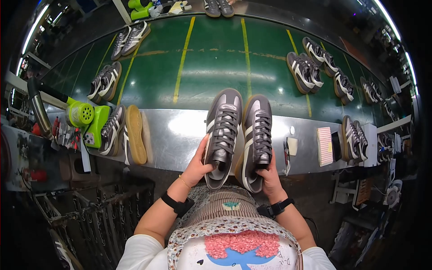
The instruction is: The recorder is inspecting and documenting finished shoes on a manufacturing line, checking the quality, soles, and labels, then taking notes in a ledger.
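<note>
A pair of grey sneakers with white side stripes and dark laces is held up in front of me, toes pointing away. My left hand [199, 164] grips the left sneaker [223, 130] near its heel, the thumb at the collar opening. Around the heel end of the right sneaker [257, 139] my right hand [270, 176] is closed, its thumb also at the opening. The two shoes are side by side above the near edge of the metal table [175, 135]. Their soles mostly face away from me.
Beyond the table runs a green conveyor belt [216, 58] with yellow lines, carrying several pairs of sneakers [305, 72]. At left stand a lime-green machine [92, 121] and a sneaker on its side [135, 135]. A notepad [324, 146] and another pair [354, 139] lie at right.
</note>
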A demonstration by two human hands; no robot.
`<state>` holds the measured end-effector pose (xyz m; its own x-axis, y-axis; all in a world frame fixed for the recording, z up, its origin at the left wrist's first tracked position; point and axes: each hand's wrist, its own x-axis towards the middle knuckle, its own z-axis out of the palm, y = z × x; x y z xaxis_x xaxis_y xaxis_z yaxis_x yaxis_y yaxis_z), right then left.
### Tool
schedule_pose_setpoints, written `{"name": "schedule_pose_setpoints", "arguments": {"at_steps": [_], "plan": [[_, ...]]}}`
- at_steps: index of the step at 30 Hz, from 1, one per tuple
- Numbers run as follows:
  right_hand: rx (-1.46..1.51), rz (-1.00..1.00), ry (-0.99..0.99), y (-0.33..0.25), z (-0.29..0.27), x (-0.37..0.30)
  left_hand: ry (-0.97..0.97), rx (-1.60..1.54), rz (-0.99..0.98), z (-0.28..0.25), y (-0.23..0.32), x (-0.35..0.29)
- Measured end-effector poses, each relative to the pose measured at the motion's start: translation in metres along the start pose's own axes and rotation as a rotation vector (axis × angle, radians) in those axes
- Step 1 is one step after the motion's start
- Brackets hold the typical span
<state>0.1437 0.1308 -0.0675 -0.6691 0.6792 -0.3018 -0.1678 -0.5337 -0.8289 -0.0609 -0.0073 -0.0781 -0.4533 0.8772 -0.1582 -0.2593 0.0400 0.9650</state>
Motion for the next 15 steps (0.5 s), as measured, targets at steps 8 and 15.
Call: {"name": "schedule_pose_setpoints", "arguments": {"at_steps": [8,15], "plan": [[-1.531,-0.364,0.024,0.043,-0.015,0.012,0.058,1.214,0.082,0.004,-0.045,-0.001],[-0.720,-0.150,0.120,0.057,-0.049,0.032,0.163,0.147,-0.144,-0.048,-0.069,0.023]]}}
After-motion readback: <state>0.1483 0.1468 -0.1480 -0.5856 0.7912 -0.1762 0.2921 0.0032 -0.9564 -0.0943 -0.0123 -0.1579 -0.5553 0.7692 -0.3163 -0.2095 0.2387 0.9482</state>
